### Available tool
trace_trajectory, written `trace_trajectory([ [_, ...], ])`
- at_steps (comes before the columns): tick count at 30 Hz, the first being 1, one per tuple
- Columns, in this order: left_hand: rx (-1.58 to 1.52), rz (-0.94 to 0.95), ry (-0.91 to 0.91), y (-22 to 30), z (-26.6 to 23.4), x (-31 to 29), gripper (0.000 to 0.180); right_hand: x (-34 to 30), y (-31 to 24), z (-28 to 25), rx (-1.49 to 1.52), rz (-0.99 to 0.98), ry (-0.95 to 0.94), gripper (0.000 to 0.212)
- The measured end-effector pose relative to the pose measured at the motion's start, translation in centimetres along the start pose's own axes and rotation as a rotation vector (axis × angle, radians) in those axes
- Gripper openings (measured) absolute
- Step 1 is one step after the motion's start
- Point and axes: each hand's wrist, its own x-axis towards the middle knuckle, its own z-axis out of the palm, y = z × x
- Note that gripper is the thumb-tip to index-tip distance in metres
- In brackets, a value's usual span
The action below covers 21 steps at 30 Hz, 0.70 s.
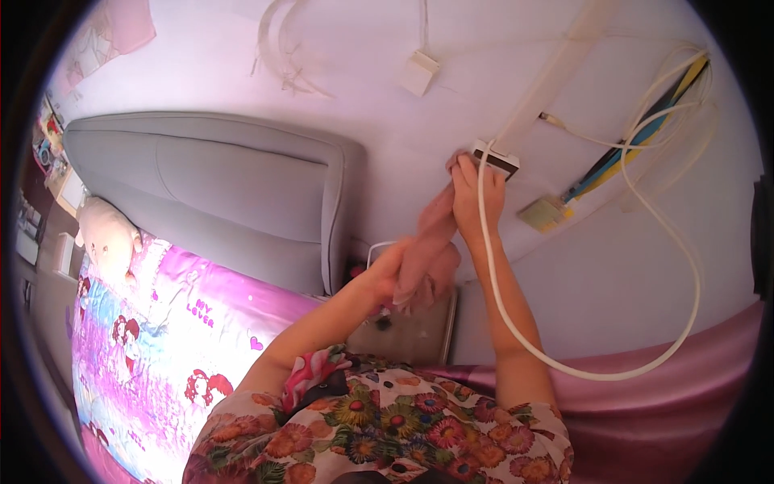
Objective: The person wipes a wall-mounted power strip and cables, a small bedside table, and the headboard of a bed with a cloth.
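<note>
A pinkish cloth (436,219) stretches between my two hands in front of the wall. My left hand (393,270) is closed around its lower, bunched part, and loose folds hang below the fingers. Higher up, my right hand (477,198) pinches the cloth's upper end against a small white box with a dark face (497,162) on the wall. A white cable (493,278) passes in front of my right hand and forearm, then loops out to the right. The fingertips of my left hand are partly hidden by cloth.
To the left stands a grey padded headboard (210,194) beside a bed with a pink and purple printed cover (201,323). A wall switch (420,73), a hanging brush (544,213) and a loose cable plug (551,120) are on the wall. Pink curtain fabric (645,403) lies lower right.
</note>
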Motion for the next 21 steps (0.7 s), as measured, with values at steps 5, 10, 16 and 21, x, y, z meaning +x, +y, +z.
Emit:
trace_trajectory([
  [5,0.008,-0.011,-0.094,-0.3,-2.8,-0.2,0.037,-4.3,-0.6,1.6,0.179,-0.039,-0.191,0.018],
  [10,0.073,0.195,-0.039,0.1,-1.3,-3.1,0.039,-9.7,-1.0,1.3,1.156,0.883,-0.525,0.029],
  [16,0.077,0.331,0.018,1.4,-1.6,-4.7,0.04,-9.6,-3.7,0.5,1.419,0.98,-0.061,0.021],
  [21,0.078,0.386,0.001,2.3,0.4,-6.6,0.035,-8.9,-3.9,-1.1,1.238,0.93,-0.056,0.022],
])
